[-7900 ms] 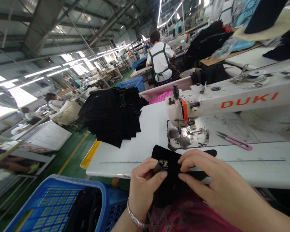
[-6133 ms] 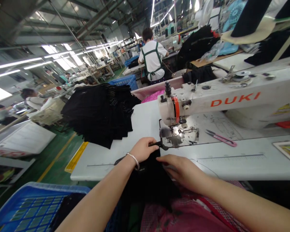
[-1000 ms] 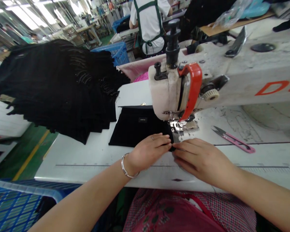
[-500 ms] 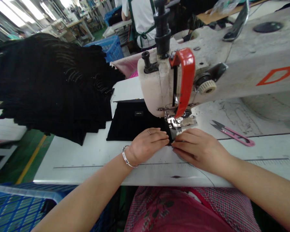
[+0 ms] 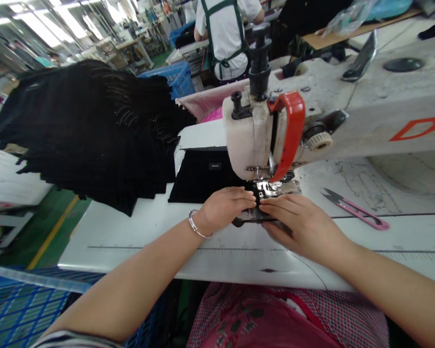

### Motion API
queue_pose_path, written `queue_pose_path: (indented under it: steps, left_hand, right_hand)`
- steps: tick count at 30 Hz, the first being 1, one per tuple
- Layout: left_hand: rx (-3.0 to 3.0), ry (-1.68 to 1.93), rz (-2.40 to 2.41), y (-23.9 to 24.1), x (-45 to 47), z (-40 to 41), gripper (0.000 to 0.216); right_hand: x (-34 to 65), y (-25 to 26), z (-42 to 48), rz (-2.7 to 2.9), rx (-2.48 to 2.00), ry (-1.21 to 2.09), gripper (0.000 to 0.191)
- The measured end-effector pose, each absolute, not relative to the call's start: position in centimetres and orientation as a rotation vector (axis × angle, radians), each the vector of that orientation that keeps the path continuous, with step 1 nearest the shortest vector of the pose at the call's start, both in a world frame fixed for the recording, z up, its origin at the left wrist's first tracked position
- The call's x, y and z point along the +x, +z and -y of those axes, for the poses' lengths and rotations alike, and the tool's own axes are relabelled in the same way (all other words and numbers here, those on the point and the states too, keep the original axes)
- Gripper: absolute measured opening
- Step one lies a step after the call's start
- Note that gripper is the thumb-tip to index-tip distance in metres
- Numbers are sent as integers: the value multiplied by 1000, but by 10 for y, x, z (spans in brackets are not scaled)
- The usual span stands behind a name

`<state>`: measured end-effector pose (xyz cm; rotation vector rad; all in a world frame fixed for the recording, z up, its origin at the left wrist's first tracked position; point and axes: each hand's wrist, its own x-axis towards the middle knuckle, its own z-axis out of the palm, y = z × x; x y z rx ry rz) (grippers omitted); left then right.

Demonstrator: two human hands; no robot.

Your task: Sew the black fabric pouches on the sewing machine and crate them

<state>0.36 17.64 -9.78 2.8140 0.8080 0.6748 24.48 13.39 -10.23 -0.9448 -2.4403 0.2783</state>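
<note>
White sewing table (image 5: 137, 232) in a long factory hall carries the work. On it the left hand (image 5: 226, 208) lies flat, fingers straight and together, tips pressing down the near edge of the black fabric piece (image 5: 203, 176) just left of the presser foot (image 5: 271, 188). The right hand (image 5: 300, 224) mirrors it from the right, also flat and gripping nothing, its fingertips almost touching the left's. The piece spreads far and left from the foot, under the head of the sewing machine (image 5: 348, 121). Pink thread snips (image 5: 358, 210) lie to the right, a stack of black pieces (image 5: 87, 130) to the far left, and a blue crate (image 5: 21, 309) sits near left. Guiding this seam well probably means light, even pressure from both hands, the edge kept straight and the fingertips kept short of the needle. Half a second ago the fingertips met nearer the foot; now a dark strip of the edge shows beneath them.
</note>
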Motion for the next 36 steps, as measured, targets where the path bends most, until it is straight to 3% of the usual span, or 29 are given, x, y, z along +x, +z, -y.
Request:
queue_pose_path:
  steps: [14,20,25,32,36]
  left_hand:
    - [2861,629,-1057,-101,7,-214,19]
    - [2853,473,-1053,-95,4,-214,24]
    - [2949,249,-1150,-75,-17,-216,37]
    - [2878,-423,-1356,-31,-5,-152,28]
    - [2447,-325,-1351,-18,16,-112,28]
  right_hand:
    - [241,-102,-137,2470,-987,253,37]
    - [247,-102,-139,2376,-963,228,23]
    - [250,-103,-146,2244,-1249,69,19]
    - [250,-101,-149,2331,-1289,84,15]
    - [252,-103,-155,2267,-1227,120,22]
